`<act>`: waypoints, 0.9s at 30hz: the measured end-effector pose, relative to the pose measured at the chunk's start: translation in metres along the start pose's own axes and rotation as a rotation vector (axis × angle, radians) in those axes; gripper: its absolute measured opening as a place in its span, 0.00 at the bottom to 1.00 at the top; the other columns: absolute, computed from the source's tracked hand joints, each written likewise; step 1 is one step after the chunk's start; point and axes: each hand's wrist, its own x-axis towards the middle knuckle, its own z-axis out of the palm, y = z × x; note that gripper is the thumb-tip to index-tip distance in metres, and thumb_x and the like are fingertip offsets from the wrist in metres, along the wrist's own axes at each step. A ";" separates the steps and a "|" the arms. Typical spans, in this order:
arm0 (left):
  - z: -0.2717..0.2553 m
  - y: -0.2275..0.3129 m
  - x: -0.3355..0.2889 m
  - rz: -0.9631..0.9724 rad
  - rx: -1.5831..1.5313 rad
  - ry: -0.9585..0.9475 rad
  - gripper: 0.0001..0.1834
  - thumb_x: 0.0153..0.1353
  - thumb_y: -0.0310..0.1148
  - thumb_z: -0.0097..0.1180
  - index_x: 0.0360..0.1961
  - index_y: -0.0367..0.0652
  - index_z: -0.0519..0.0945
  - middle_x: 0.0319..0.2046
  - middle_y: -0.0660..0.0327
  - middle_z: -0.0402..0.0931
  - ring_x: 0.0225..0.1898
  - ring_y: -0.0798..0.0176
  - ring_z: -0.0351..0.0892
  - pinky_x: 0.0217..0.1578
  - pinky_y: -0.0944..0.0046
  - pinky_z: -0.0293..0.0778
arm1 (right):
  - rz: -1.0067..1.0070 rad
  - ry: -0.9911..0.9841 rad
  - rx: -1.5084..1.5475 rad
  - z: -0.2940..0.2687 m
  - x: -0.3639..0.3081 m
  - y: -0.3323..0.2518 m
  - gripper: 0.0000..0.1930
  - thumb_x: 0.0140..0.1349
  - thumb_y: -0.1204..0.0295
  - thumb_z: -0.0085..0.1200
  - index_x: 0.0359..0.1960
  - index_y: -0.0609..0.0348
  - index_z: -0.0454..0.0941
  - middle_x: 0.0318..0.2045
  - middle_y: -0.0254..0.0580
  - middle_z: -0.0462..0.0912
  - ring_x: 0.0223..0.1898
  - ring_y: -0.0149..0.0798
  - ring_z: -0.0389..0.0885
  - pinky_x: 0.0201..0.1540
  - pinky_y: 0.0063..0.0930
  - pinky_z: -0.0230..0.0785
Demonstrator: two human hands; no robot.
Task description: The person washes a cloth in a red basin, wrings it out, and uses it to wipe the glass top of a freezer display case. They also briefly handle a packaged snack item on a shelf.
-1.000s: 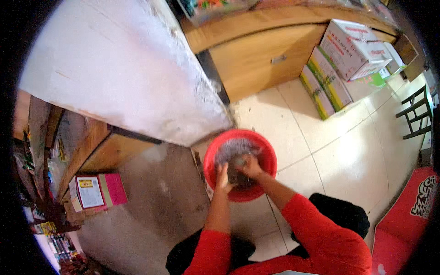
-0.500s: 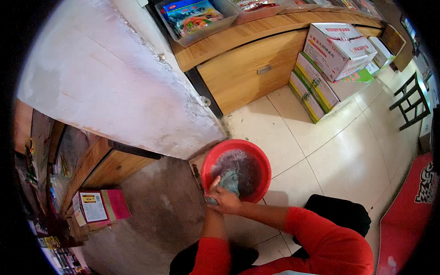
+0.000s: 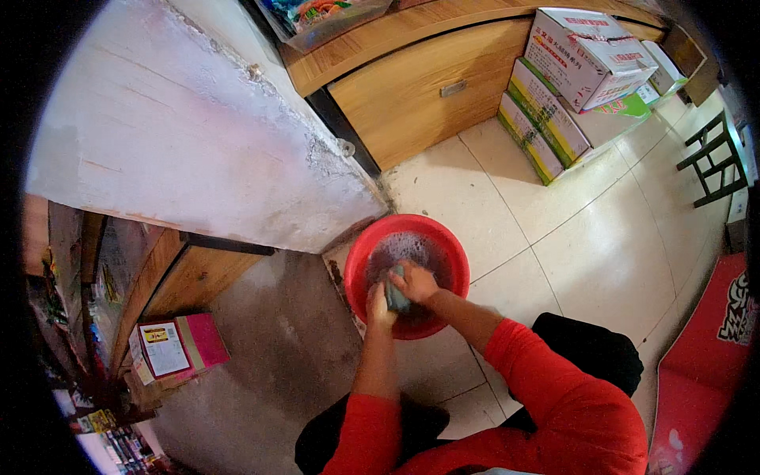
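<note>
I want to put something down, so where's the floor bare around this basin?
Pale tiles lie bare between the red basin and the dark stool; so does darker floor between the pink box and basin. It's crowded inside the basin, where left hand and right hand meet at grey-green cloth, and beside the wooden cabinet, where cartons stand stacked.

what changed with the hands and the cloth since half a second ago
Both the left hand and right hand have moved forward from the basin's near edge, farther over its inside. The grey-green cloth, previously trailing into the water, is now bunched between them. The red basin stays on the floor.
</note>
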 end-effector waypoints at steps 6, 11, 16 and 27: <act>0.050 0.029 -0.033 -0.177 0.357 0.160 0.41 0.55 0.44 0.57 0.68 0.55 0.53 0.60 0.51 0.61 0.55 0.49 0.69 0.48 0.45 0.70 | -0.048 0.088 0.004 0.008 0.030 0.076 0.28 0.59 0.55 0.54 0.57 0.58 0.67 0.52 0.61 0.71 0.57 0.57 0.68 0.60 0.42 0.61; 0.001 -0.013 0.009 0.074 0.437 0.171 0.40 0.58 0.47 0.58 0.67 0.51 0.53 0.62 0.55 0.60 0.59 0.46 0.63 0.53 0.41 0.67 | 0.093 -0.051 -0.407 0.035 0.024 0.054 0.34 0.56 0.53 0.57 0.61 0.56 0.63 0.51 0.68 0.71 0.57 0.58 0.68 0.59 0.44 0.62; -0.024 -0.003 0.011 -0.304 0.050 0.009 0.41 0.57 0.62 0.50 0.64 0.46 0.62 0.60 0.51 0.65 0.59 0.44 0.66 0.58 0.40 0.62 | 0.130 -0.179 -0.093 -0.001 0.031 0.034 0.30 0.55 0.54 0.59 0.54 0.61 0.69 0.50 0.61 0.73 0.55 0.56 0.70 0.58 0.41 0.63; -0.022 0.020 -0.017 0.003 -0.207 -0.307 0.36 0.59 0.62 0.45 0.58 0.43 0.69 0.55 0.53 0.70 0.55 0.48 0.70 0.52 0.47 0.69 | -0.653 -0.183 -0.054 0.027 -0.071 -0.053 0.26 0.48 0.73 0.59 0.53 0.53 0.72 0.52 0.50 0.71 0.51 0.53 0.69 0.56 0.42 0.62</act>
